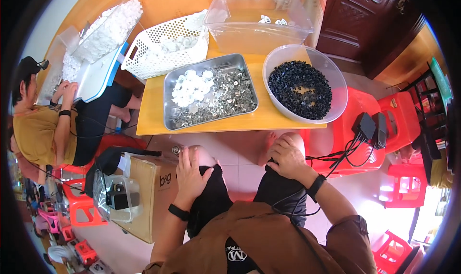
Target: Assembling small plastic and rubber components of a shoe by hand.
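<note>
My left hand (192, 174) lies on my left knee, its fingers stretched out and nothing in them. My right hand (290, 160) rests over my right knee, fingers draped apart and holding nothing. Beyond my knees, a metal tray (247, 65) on the yellow table (152, 108) holds white plastic pieces (191, 87) at its left and small shiny metal parts (229, 92) across the rest. To its right, a round translucent tub (337, 94) contains many small black parts (300, 77). Neither hand touches the tray or the tub.
Behind the tray stand a white perforated basket (139, 58) and a clear plastic bin (259, 36). A cardboard box (144, 192) is at my left, red stools (355, 144) with cabled black adapters (365, 126) at my right. Another person (45, 134) sits at far left.
</note>
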